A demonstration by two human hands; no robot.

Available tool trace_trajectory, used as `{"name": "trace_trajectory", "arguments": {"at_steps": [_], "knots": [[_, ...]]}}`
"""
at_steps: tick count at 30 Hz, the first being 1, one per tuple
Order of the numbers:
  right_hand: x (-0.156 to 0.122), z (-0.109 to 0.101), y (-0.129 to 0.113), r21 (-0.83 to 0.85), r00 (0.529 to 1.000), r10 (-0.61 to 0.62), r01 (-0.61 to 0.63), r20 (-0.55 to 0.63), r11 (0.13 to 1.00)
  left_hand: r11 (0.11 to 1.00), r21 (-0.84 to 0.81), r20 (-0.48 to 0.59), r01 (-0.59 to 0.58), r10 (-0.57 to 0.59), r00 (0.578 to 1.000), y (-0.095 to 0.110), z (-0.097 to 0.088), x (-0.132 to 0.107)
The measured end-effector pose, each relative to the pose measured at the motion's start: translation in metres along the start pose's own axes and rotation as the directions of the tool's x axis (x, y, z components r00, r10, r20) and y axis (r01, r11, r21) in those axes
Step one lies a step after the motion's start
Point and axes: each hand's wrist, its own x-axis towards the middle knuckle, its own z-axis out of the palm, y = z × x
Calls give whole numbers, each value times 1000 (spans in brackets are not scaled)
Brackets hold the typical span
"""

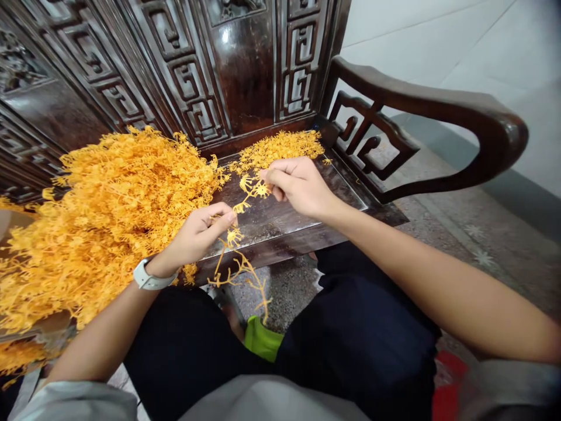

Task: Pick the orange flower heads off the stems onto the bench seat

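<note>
My left hand (204,231), with a white watch on its wrist, pinches an orange-yellow plastic flower sprig (249,196) that carries small spidery blossoms. From below these fingers dangles a thin branching stem (241,272), mostly bare of blossoms. Up and to the right, my right hand (295,184) has its thumb and fingers closed at the sprig's upper end; its fingertips partly hide what they grip. Behind the right hand, a low heap of loose blossoms (280,146) lies on the dark wooden seat (272,225). A big tangled pile of similar sprigs (127,199) rises beside my left hand.
The seat's carved backrest (249,76) stands behind the heaps. A curved wooden armrest (421,96) closes off the right side, near a pale wall (438,35). Below, between my knees, something bright green (263,339) shows above the speckled floor (289,292).
</note>
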Motion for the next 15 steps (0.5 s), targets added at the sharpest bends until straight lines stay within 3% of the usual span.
{"name": "trace_trajectory", "arguments": {"at_steps": [1, 2, 3, 4, 6, 7, 8, 9, 10, 11, 12, 13, 15], "knots": [[6, -10, -1, 39, 987, -32, 38, -159, 999, 1000, -1, 37, -6, 6, 999, 1, 0, -2], [11, -22, -1, 86, 937, -63, 98, -343, 992, 1000, 5, 87, -16, 15, 996, 1, 0, -4], [16, -35, 0, 120, 839, -85, 175, -537, 977, 999, 19, 138, -26, 23, 990, 0, 0, -7], [19, -47, 1, 155, 712, -79, 258, -698, 954, 999, 38, 176, -31, 24, 984, -2, 1, -9], [18, -64, 4, 112, 694, -145, 311, -705, 944, 997, 76, 181, -6, -8, 983, -8, 2, -11], [13, -67, 4, 115, 832, -122, 216, -541, 970, 996, 87, 160, 20, -34, 986, -13, 3, -10], [6, -66, 2, 80, 955, -103, 129, -278, 988, 995, 90, 132, 46, -58, 990, -18, 3, -9], [-2, -62, -1, 29, 998, -62, 62, 20, 998, 994, 89, 101, 67, -75, 992, -24, 2, -6], [-10, -56, -6, -19, 950, -14, 21, 311, 1000, 993, 85, 72, 79, -85, 994, -28, 1, -3], [-18, -49, -14, -45, 847, 14, 12, 531, 999, 993, 81, 45, 87, -91, 995, -32, -1, 0], [-25, -43, -22, -43, 740, 21, 11, 672, 999, 993, 76, 17, 94, -96, 995, -35, -3, 3], [-30, -38, -31, -25, 655, 19, 0, 755, 1000, 992, 72, -8, 101, -100, 995, -36, -5, 7], [-35, -35, -46, 27, 531, -1, -41, 847, 999, 992, 69, -33, 107, -105, 994, -37, -7, 11]]}}
